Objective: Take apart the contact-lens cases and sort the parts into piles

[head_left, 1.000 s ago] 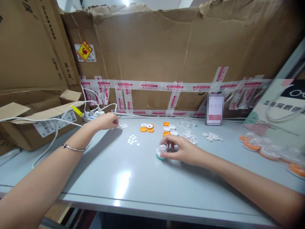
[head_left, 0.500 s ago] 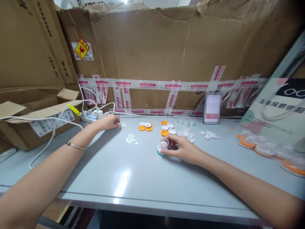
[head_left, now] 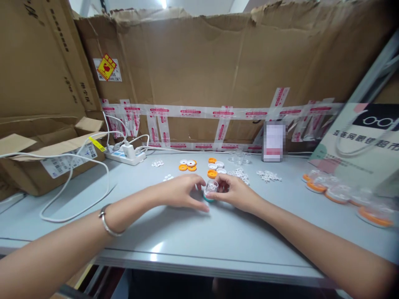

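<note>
A small clear cup on a green base [head_left: 210, 192], with white bits inside, stands on the grey table [head_left: 174, 236]. The thumb and fingers of my right hand [head_left: 232, 192] grip its right side. Just left of the cup, my left hand [head_left: 187, 193] has thumb and fingers spread, with nothing seen between them. Behind the cup lie orange and white rings [head_left: 212, 174]. More orange and white rings [head_left: 188, 165] are stacked further left. Small white discs [head_left: 168, 177] show partly behind my left hand, and another little pile [head_left: 157, 163] lies farther back.
White pieces [head_left: 269, 176] and clear cups [head_left: 239, 157] lie at the back. A phone [head_left: 273, 141] leans on the large cardboard box [head_left: 187, 62]. Orange-based clear items [head_left: 338, 193] line the right. At left are a power strip [head_left: 132, 157], looping cables and an open box [head_left: 34, 174].
My left hand has come from the far white pile near the power strip to the cup's left side, its fingers now spread. My right hand still grips the cup. The view has shifted slightly.
</note>
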{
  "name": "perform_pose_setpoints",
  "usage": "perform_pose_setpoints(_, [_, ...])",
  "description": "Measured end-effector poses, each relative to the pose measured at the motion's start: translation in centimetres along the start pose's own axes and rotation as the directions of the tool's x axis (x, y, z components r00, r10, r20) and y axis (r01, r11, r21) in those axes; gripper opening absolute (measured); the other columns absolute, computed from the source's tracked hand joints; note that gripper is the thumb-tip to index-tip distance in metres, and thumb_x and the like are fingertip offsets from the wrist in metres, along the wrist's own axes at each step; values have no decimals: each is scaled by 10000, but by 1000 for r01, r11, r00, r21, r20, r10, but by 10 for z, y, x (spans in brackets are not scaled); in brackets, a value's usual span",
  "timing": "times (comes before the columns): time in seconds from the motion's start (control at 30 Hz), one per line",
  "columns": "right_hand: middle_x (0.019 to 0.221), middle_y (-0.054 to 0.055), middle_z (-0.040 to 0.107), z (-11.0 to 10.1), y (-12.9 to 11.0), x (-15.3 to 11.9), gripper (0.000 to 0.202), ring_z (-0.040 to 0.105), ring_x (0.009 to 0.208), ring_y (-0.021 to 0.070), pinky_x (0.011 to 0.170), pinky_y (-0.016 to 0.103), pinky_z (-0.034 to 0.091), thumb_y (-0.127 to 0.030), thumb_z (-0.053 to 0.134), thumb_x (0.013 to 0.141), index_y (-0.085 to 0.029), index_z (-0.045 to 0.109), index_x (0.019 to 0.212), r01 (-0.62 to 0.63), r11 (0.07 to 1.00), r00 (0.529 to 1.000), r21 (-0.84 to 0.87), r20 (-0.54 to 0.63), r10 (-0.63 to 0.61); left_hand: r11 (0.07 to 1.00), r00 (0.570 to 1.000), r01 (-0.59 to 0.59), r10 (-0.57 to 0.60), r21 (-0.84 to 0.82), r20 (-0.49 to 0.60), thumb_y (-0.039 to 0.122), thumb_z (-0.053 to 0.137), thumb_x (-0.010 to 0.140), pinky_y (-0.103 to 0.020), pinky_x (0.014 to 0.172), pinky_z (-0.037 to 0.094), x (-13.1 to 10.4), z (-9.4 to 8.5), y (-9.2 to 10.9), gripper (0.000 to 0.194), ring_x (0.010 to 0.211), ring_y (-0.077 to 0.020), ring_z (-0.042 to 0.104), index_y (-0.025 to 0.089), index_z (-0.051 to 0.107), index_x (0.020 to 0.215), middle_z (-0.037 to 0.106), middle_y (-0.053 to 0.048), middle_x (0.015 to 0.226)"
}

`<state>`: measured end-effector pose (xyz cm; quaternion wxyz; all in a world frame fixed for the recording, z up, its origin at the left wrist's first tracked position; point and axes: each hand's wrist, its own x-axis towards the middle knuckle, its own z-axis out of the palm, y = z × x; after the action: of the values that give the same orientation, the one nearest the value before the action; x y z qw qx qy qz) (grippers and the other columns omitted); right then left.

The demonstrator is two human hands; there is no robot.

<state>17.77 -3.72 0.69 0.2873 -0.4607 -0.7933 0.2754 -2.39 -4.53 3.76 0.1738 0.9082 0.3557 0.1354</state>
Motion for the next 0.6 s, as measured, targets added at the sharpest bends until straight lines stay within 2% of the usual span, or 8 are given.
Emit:
perform_pose_setpoints(0.13, [585, -43, 495, 2, 4, 1, 358, 429, 536, 99, 491, 217, 320, -471, 678, 588, -185, 478, 668, -11, 1000, 1000, 27, -21, 12, 999, 993, 39, -40, -7, -108, 550, 615, 634, -240, 567, 355, 15, 23, 4, 421, 683, -151, 482, 175, 504, 790, 532, -16, 779])
perform_pose_setpoints(0.3, [582, -42, 490, 4, 4, 3, 346, 432, 540, 100, 495, 219, 328, -456, 673, 593, -182, 473, 661, -4, 999, 999, 44, -47, 6, 993, 969, 65, -86, -99, -231, 490, 628, 644, -230, 528, 311, 23, 38, -5, 363, 614, -126, 430, 177, 444, 664, 472, 11, 677])
perform_pose_setpoints(0.43, [602, -31, 511, 7, 4, 4, 325, 446, 544, 103, 501, 224, 339, -442, 661, 612, -181, 477, 668, 9, 999, 998, 40, -68, -6, 977, 959, 106, -150, -185, -240, 489, 655, 610, -228, 524, 312, 22, 41, -9, 377, 608, -122, 428, 172, 452, 643, 469, 17, 659])
perform_pose_setpoints(0.6, [594, -29, 509, 8, 3, 4, 293, 449, 543, 105, 498, 222, 346, -425, 640, 633, -180, 484, 675, 21, 1000, 995, 20, -96, -19, 955, 957, 135, -195, -265, -214, 412, 665, 606, -217, 512, 310, 23, 42, -9, 330, 586, -108, 414, 172, 440, 633, 450, 35, 630])
